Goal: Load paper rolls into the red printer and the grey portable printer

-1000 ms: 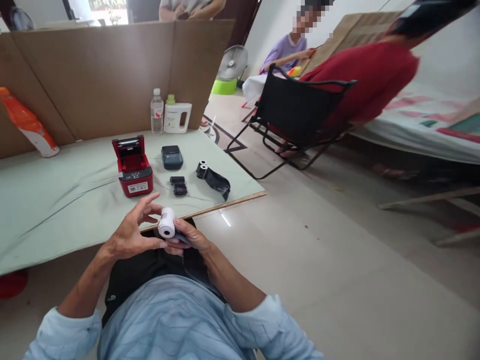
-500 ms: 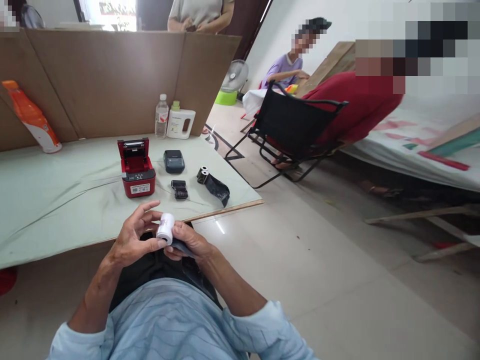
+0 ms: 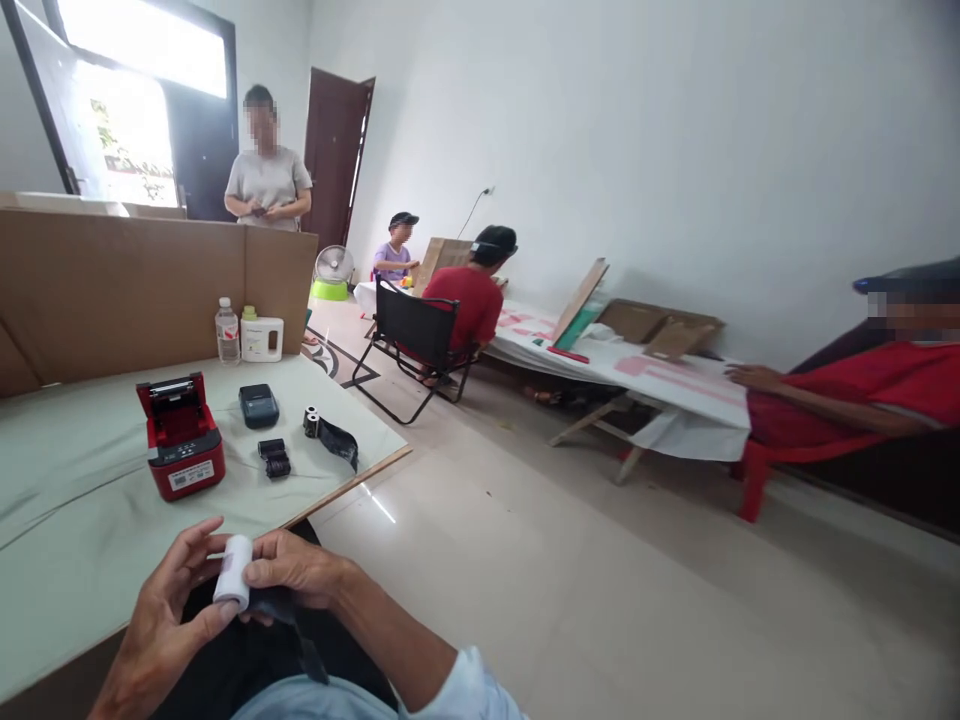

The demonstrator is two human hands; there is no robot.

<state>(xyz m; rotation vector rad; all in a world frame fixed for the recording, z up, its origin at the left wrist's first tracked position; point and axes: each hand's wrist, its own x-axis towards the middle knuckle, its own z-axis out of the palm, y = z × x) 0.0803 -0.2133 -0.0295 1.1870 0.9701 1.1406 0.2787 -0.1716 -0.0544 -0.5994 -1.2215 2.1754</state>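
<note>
Above my lap, a small white paper roll (image 3: 234,572) is held between my two hands. My left hand (image 3: 159,620) has its thumb at the roll's lower end and its fingers curled on the far side. Thumb and fingers of my right hand (image 3: 304,572) grip the roll's right side, and a black strip (image 3: 306,645) hangs below that hand. On the table, a red receipt printer (image 3: 187,455) stands with its lid up. Behind and right of it are a small dark portable printer (image 3: 259,406), black rolls (image 3: 274,458) and rolls with a loose black strip (image 3: 339,442).
A cardboard screen (image 3: 150,290) lines the table's far side, with a water bottle (image 3: 227,332) and a white jug (image 3: 261,338) before it. The table's edge (image 3: 352,485) runs close to my hands. Other people sit at a long table (image 3: 600,365) on the right; one stands behind the screen.
My view has swung up and to the right, bringing the wall and another seated person into sight. The white roll stays in both hands, tilted a little differently.
</note>
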